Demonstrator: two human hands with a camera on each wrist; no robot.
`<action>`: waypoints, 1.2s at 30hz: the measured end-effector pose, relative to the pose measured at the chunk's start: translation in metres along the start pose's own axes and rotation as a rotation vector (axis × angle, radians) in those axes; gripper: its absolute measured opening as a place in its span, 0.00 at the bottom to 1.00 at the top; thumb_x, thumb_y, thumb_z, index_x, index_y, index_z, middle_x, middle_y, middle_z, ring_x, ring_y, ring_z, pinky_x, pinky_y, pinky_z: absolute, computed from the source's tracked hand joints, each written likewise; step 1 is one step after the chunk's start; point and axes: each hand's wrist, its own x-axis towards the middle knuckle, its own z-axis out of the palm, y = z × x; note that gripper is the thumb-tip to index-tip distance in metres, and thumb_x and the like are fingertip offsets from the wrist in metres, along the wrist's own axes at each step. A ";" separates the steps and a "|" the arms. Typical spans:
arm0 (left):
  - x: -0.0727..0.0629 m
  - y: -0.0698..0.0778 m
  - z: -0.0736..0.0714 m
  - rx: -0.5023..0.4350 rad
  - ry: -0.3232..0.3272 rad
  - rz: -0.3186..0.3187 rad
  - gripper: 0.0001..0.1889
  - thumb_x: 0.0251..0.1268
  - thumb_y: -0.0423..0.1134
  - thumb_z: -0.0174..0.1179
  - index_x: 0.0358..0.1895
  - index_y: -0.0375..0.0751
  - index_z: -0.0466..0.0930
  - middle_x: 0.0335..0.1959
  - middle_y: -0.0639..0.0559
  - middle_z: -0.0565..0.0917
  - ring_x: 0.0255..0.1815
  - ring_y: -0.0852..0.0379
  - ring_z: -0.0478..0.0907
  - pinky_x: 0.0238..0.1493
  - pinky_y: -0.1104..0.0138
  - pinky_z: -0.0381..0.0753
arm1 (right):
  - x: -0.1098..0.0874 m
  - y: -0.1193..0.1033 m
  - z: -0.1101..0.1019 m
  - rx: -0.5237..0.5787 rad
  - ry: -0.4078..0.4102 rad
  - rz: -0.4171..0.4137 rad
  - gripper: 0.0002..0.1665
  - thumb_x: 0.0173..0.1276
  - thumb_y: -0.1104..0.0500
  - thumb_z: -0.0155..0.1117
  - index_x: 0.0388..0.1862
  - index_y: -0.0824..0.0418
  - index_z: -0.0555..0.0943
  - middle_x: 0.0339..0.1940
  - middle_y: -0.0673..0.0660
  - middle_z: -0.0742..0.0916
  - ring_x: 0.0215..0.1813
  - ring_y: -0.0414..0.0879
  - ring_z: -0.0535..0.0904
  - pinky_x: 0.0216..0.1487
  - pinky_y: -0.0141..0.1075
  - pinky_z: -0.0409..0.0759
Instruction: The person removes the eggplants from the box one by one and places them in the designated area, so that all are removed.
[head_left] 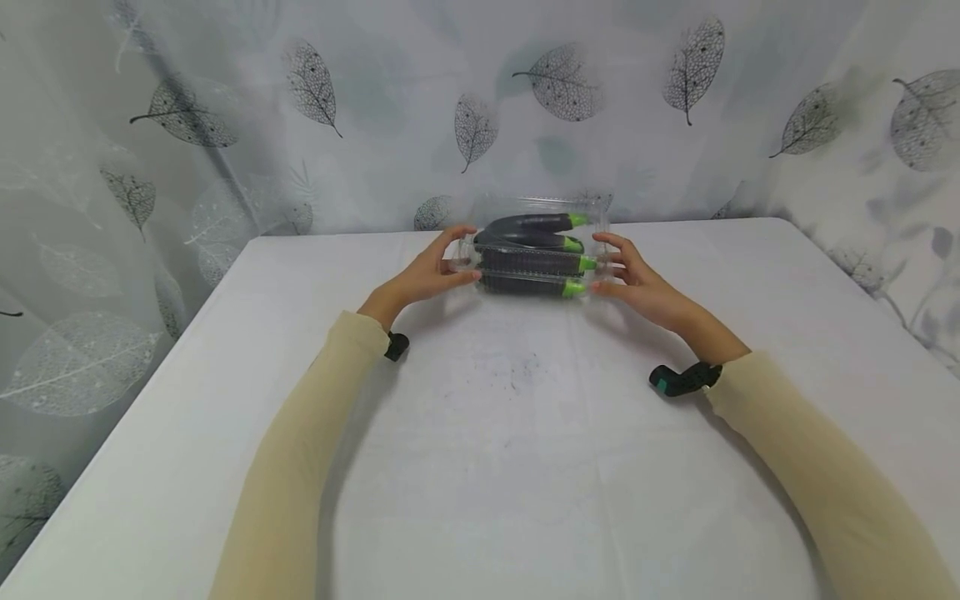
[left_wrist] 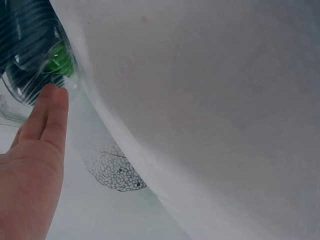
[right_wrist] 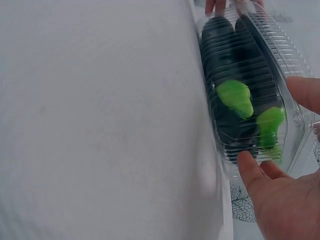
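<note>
Near the table's back edge is a clear plastic clamshell box [head_left: 540, 203]. Through its ribbed walls show several dark, long eggplants [head_left: 528, 263] with bright green stem ends [head_left: 575, 288], all pointing right. My left hand [head_left: 425, 271] grips the box's left end, thumb at the front and fingers behind. At the right end, my right hand [head_left: 641, 283] holds the box between thumb and fingers. The right wrist view shows that hand [right_wrist: 290, 202] with its fingertips on the ribbed plastic. In the left wrist view, two straight fingers of the left hand [left_wrist: 30, 175] touch the box.
A white cloth covers the table [head_left: 480, 467], with small dark specks [head_left: 517, 371] near its middle. Behind it hangs a pale leaf-patterned curtain [head_left: 390, 100], close to the box. Black wrist devices [head_left: 678, 381] sit at both sleeve cuffs.
</note>
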 end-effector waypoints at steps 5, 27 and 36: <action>0.001 0.002 0.003 -0.023 0.032 0.018 0.39 0.66 0.40 0.64 0.75 0.51 0.52 0.78 0.47 0.49 0.70 0.42 0.66 0.63 0.53 0.71 | 0.001 0.001 0.002 -0.002 0.029 -0.012 0.42 0.72 0.61 0.61 0.75 0.42 0.50 0.77 0.57 0.50 0.75 0.59 0.53 0.67 0.59 0.56; 0.003 0.005 0.007 -0.134 -0.018 -0.012 0.37 0.71 0.30 0.54 0.76 0.48 0.44 0.78 0.45 0.39 0.79 0.49 0.40 0.70 0.50 0.59 | 0.006 -0.004 0.010 0.109 0.028 0.064 0.41 0.74 0.65 0.53 0.76 0.46 0.44 0.77 0.57 0.38 0.77 0.60 0.35 0.70 0.62 0.42; -0.001 0.009 0.006 -0.108 -0.019 -0.002 0.39 0.72 0.31 0.53 0.78 0.51 0.42 0.78 0.44 0.39 0.79 0.49 0.41 0.70 0.51 0.60 | 0.006 -0.001 0.008 0.154 0.025 0.042 0.38 0.75 0.65 0.51 0.75 0.47 0.47 0.76 0.58 0.39 0.77 0.58 0.36 0.70 0.58 0.47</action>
